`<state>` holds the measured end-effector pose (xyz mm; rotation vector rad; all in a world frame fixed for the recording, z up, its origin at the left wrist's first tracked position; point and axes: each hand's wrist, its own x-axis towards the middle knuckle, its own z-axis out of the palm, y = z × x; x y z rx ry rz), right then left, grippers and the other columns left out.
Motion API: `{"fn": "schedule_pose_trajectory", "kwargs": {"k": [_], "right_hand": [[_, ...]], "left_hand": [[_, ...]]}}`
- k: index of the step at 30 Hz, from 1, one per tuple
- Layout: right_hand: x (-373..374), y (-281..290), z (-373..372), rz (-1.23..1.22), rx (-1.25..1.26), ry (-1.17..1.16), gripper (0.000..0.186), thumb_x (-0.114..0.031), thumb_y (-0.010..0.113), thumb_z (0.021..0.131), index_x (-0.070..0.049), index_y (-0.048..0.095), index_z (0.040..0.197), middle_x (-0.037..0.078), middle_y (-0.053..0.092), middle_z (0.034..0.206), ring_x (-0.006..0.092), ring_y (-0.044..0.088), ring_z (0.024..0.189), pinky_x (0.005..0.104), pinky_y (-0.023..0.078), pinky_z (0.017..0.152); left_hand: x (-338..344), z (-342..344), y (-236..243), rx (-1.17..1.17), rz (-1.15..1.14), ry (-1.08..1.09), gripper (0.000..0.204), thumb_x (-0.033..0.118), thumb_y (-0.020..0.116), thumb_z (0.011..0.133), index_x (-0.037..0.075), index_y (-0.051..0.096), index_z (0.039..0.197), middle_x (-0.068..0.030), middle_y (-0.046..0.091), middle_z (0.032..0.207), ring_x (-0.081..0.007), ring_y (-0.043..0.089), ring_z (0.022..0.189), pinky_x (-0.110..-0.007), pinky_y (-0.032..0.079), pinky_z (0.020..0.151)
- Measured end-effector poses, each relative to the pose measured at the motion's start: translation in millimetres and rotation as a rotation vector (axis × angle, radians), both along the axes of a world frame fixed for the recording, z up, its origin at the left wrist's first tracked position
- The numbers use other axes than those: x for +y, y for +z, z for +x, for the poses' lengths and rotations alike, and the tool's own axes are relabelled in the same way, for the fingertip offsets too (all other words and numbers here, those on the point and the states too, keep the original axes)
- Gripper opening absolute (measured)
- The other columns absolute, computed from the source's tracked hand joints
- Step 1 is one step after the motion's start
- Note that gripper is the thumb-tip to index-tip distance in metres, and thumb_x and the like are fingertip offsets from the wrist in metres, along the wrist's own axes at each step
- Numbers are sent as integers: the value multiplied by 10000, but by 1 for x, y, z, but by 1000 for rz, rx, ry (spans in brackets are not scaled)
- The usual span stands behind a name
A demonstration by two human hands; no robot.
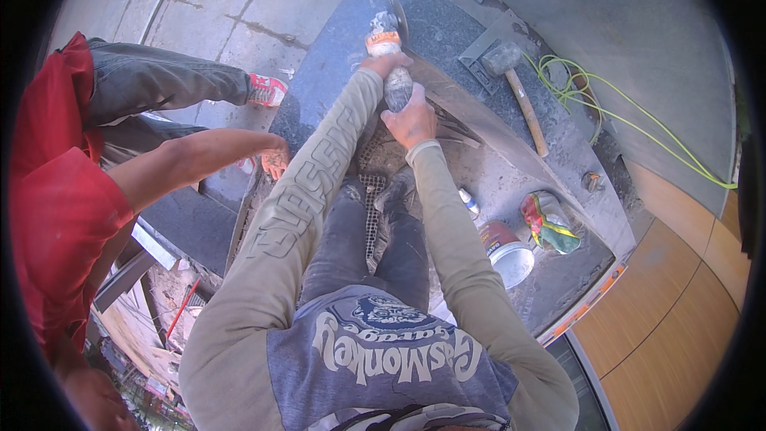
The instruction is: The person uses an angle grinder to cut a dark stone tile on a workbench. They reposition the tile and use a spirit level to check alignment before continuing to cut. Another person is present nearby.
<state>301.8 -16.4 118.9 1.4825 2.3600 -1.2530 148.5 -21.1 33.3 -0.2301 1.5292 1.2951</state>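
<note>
Both my hands grip a dusty angle grinder (397,89) with an orange band near its head. My left hand (384,65) is wrapped round the body close to the head, and my right hand (413,118) closes on the rear end. The grinder's disc (401,22) stands on edge at a blue-grey stone slab (335,36), with a pale streak of dust or spray beyond it. Whether the disc cuts into the stone is hard to make out. To my left, a co-worker's hand (276,157) rests at the slab's near left edge.
A mallet (523,104) lies on the slab at right, near a flat metal tool (476,60). Beyond runs a yellow-green cord (630,112). Closer stand a white bucket (511,265), a small bottle (469,203) and a colourful bag (549,225). A co-worker in red (68,215) leans in from the left.
</note>
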Motion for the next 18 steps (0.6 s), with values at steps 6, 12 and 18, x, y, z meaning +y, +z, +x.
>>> {"fn": "schedule_pose_trajectory", "kwargs": {"k": [6, 12, 18], "right_hand": [[3, 0, -5, -18, -23, -3, 695, -236, 838, 735, -10, 467, 1277, 310, 696, 1110, 476, 671, 1057, 527, 533, 918], [0, 0, 3, 2, 19, 1, 691, -233, 846, 730, -11, 476, 1269, 300, 699, 1112, 471, 668, 1070, 519, 533, 922], [-1, 4, 6, -11, 1, -1, 690, -236, 849, 727, -17, 482, 1268, 295, 702, 1105, 471, 670, 1059, 520, 532, 914]], "left_hand": [[1, -3, -2, -18, 11, -8, 549, 204, 902, 663, -35, 660, 1095, -129, 725, 917, -257, 716, 718, -417, 587, 655], [-2, 2, -2, -20, 11, -6, 542, 206, 901, 666, -32, 662, 1090, -125, 725, 912, -255, 715, 715, -417, 586, 654], [-7, 7, -2, -30, 6, -8, 536, 209, 901, 668, -29, 665, 1086, -120, 725, 907, -252, 713, 712, -416, 585, 652]]}}
